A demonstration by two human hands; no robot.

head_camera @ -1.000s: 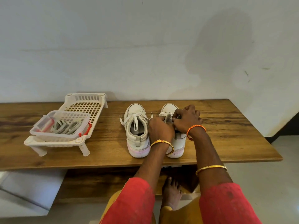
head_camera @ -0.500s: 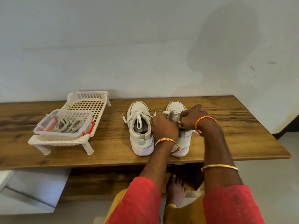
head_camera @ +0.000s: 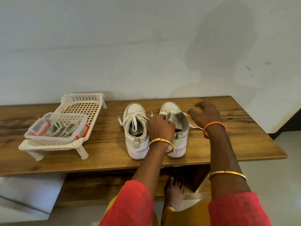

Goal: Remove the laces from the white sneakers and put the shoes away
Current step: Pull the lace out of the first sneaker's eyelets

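Two white sneakers stand side by side, heels toward me, on the wooden table (head_camera: 101,149). The left sneaker (head_camera: 136,128) is laced, with its lace ends loose over the tongue. My left hand (head_camera: 160,126) grips the inner collar of the right sneaker (head_camera: 176,126) and hides part of it. A loose white lace end (head_camera: 194,127) trails from that shoe across the table to the right. Just right of the shoe, my right hand (head_camera: 206,115) hovers blurred, its fingers spread and holding nothing.
At the table's left, a white plastic rack (head_camera: 81,105) carries a clear tub (head_camera: 53,128) with coiled grey laces inside. A wall runs close behind the table. The table's front edge is near me, and a bare foot (head_camera: 174,193) shows beneath it.
My right hand has let go of the right sneaker's lace and swung out to the right. A lace end now lies on the table beside the shoe. The left hand stays on the shoe.
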